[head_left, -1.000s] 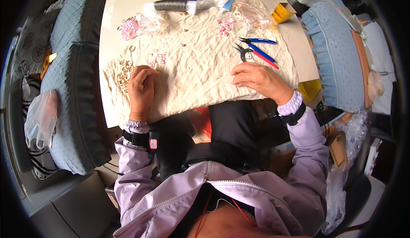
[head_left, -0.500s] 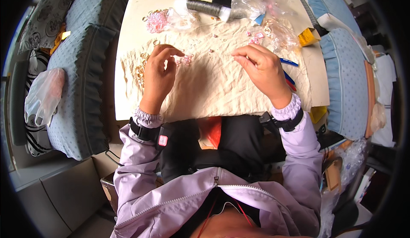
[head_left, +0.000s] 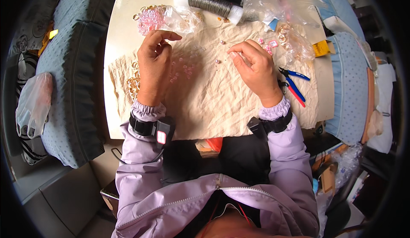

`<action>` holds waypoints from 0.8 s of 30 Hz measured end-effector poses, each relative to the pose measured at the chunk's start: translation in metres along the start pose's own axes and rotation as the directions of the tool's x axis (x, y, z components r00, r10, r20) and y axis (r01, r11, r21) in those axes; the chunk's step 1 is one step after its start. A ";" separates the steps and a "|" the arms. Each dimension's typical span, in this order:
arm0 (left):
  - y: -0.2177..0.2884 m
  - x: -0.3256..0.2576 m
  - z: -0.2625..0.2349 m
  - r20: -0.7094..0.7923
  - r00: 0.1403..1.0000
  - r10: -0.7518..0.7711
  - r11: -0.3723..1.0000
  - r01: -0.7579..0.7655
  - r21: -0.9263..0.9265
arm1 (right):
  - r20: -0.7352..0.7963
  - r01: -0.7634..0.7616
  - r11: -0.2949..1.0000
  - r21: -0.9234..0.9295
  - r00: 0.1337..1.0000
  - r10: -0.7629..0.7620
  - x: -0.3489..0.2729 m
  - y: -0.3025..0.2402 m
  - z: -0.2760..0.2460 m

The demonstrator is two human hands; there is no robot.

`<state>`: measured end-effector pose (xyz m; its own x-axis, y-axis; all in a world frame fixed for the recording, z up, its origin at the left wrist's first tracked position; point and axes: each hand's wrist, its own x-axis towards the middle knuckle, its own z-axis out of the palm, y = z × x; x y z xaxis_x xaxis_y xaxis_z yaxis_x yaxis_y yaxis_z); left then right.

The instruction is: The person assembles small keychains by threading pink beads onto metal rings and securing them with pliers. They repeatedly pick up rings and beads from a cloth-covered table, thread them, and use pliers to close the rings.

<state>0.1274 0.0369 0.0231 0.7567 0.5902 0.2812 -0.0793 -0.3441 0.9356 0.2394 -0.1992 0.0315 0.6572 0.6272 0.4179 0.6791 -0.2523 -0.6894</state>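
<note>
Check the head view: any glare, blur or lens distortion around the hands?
Head view: strong fisheye, the table edge bows and the corners vignette black; daylight is soft, glare only on the plastic bags; left hand and right hand look sharp; the small beads barely resolve.

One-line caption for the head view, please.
Left hand and right hand rest over small pink beads on a cream cloth, pliers beside.

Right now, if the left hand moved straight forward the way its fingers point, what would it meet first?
Probably the clear bag of pink beads: the left hand points up the cream cloth toward it. Its height above the cloth is unclear.
</note>
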 end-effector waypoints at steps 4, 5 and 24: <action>0.007 -0.002 0.002 0.156 0.986 0.059 0.994 -0.073 0.083 | 0.021 -0.013 1.000 -0.010 1.000 0.013 0.000 0.000 0.002; 0.010 -0.005 0.004 0.194 0.980 0.053 0.992 -0.075 0.104 | 0.018 -0.011 1.000 0.003 1.000 0.011 0.000 -0.001 0.002; 0.007 -0.012 0.018 0.397 0.896 0.199 0.914 -0.316 0.255 | 0.072 0.004 0.999 -0.033 0.997 -0.001 -0.001 0.000 0.003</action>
<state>0.1298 0.0143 0.0223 0.9198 0.1707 0.3534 -0.1461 -0.6868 0.7120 0.2381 -0.1976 0.0293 0.6311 0.6788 0.3753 0.6921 -0.2742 -0.6677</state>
